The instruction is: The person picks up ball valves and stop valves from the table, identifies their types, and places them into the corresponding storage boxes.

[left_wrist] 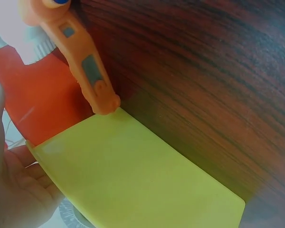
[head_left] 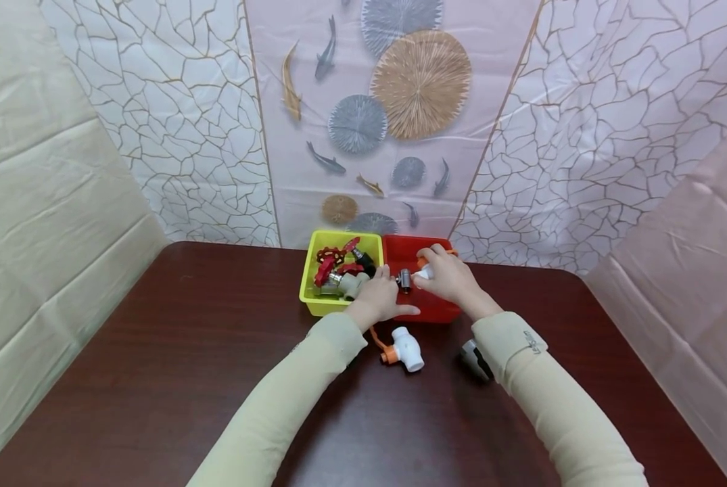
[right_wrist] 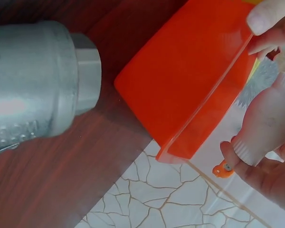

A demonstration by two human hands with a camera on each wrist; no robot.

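My right hand (head_left: pixel 454 279) holds a white plastic ball valve (right_wrist: pixel 268 121) over the red bin (head_left: pixel 420 308). Part of the valve's orange handle (right_wrist: pixel 223 169) shows beyond the fingers in the right wrist view. At the joint between the red bin and the yellow bin (head_left: pixel 312 270) is my left hand (head_left: pixel 377 297), its thumb spread over the red bin's front; its fingertips are near a small metal valve (head_left: pixel 405 280). Another white ball valve (head_left: pixel 408 350) with an orange handle (left_wrist: pixel 88 66) lies on the table before the bins.
Several valves with red handwheels (head_left: pixel 329 256) fill the yellow bin. A grey metal fitting (right_wrist: pixel 33 85) with a dark part lies on the brown table (head_left: pixel 217 379), beside my right sleeve. A patterned cloth (head_left: pixel 363 189) hangs right behind the bins.
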